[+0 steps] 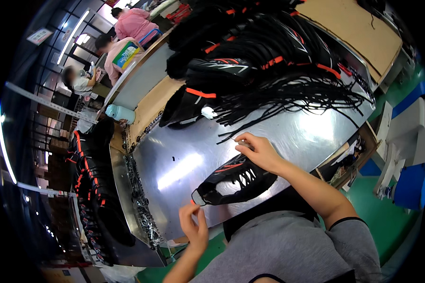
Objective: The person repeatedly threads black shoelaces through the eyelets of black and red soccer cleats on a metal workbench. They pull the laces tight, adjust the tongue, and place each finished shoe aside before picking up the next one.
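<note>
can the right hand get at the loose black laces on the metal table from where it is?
Probably yes. The right hand rests on the black shoe upper, and the black laces lie just beyond it on the metal table, with only bare metal between them.

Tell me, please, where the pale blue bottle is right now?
In the head view the pale blue bottle lies on its side at the metal table's far left edge, left of the piled black shoe uppers.

One black shoe upper [233, 181] at lower centre; one pale blue bottle [120, 113] at left; three people at upper left; two hands; uppers heaped uncountably at top.
</note>
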A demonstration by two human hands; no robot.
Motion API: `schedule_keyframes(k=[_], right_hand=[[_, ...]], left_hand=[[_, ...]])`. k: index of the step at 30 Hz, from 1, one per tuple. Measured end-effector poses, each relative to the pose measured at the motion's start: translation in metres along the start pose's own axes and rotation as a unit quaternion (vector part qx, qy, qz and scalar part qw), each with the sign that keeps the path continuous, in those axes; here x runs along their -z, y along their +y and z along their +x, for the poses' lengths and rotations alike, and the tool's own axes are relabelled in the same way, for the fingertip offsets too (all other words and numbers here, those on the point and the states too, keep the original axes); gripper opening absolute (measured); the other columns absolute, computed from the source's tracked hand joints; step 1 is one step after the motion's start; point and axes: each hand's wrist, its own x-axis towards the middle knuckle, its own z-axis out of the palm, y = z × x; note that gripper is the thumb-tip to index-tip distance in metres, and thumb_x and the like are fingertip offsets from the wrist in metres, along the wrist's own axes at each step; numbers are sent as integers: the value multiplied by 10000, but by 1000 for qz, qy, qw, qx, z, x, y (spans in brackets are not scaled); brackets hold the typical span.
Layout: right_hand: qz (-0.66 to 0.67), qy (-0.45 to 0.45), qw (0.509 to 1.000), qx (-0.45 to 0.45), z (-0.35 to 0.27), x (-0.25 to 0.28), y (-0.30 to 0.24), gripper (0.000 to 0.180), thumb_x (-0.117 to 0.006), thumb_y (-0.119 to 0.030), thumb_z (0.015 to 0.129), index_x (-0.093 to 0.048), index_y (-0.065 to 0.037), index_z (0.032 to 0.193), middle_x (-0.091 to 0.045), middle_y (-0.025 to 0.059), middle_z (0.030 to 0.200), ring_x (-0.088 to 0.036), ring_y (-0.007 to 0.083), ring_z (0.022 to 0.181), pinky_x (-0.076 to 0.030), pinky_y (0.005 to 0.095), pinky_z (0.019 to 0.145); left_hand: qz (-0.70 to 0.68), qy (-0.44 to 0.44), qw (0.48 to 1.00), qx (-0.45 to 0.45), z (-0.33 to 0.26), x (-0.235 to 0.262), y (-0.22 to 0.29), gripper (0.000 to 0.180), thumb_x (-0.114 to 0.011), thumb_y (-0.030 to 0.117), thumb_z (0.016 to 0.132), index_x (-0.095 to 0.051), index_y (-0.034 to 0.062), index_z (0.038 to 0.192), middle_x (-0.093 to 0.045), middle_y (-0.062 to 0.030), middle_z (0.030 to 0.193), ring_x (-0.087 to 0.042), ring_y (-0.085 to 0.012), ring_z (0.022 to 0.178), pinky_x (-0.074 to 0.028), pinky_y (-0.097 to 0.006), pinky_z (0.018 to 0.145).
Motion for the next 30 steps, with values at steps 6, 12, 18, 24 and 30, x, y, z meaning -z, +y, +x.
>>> schedule_keyframes(k=[6,12,18,24,30], right_hand=[[-5,-37,999,-40,-6,-20,-2,245,-679,-211,927,-659,-44,1105,-657,82,752,-591,159,666,-469,299,653],[7,-64,997,-30,2,-56,-14,204,-688,-198,915,-689,-48,1054,-559,12,725,-545,141,670,-437,301,607],[-369,58,922,101,48,-23,1,212,-747,-167,846,-696,-79,1031,-622,76,1001,-680,299,805,-538,403,691],[-441,20,891,103,64,-28,12,141,-731,-152,847,-669,-89,957,-619,64,977,-666,316,766,-525,422,661],[-301,65,940,148,69,-23,5,123,-723,-60,848,-652,-61,948,-619,75,913,-652,256,715,-501,356,625]], left_hand=[[-569,-28,750,337,-37,-44,-34,440,-644,143,977,-501,19,1375,-588,-95,1291,-554,-180,1164,-475,-329,960],[-510,-29,839,186,36,21,13,487,-739,173,887,-586,-15,1309,-634,-120,1309,-625,-218,1151,-496,-408,976],[331,6,944,7,162,78,-49,272,-618,47,859,-630,-69,1105,-672,-223,1025,-694,-335,834,-560,-403,771],[485,92,867,73,216,62,-214,305,-682,162,849,-627,-17,1089,-615,-154,1041,-642,-320,933,-539,-413,768],[336,150,927,-64,198,25,-108,417,-757,171,805,-601,-5,1150,-596,-169,1154,-569,-353,1092,-446,-456,933]])
